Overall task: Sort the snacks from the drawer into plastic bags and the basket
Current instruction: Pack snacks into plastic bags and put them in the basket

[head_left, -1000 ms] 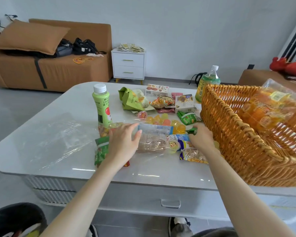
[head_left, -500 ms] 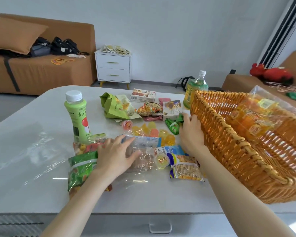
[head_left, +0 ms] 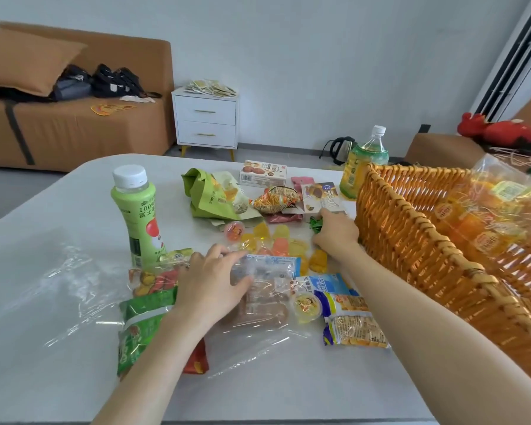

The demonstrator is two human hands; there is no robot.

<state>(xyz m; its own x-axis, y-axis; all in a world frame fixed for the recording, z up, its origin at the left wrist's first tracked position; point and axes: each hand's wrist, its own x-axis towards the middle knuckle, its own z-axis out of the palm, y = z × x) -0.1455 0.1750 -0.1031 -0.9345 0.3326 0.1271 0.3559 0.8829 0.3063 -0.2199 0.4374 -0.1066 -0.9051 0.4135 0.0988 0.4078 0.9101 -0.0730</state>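
Snacks (head_left: 273, 199) lie scattered across the middle of the bench (head_left: 74, 210), most not yet sorted. The left hand (head_left: 210, 283) presses flat, fingers spread, on the clear plastic bag (head_left: 258, 305) near the front edge. The right hand (head_left: 334, 233) reaches a small green packet (head_left: 315, 223) just beside the basket (head_left: 411, 240) wall — its fingers curl over it, but whether they grip I cannot tell. Loose jelly cups (head_left: 276, 243) sit between the hands, so a careless sweep could scatter them — and tugging the bag might tip the tall green bottle (head_left: 134, 216) nearby.
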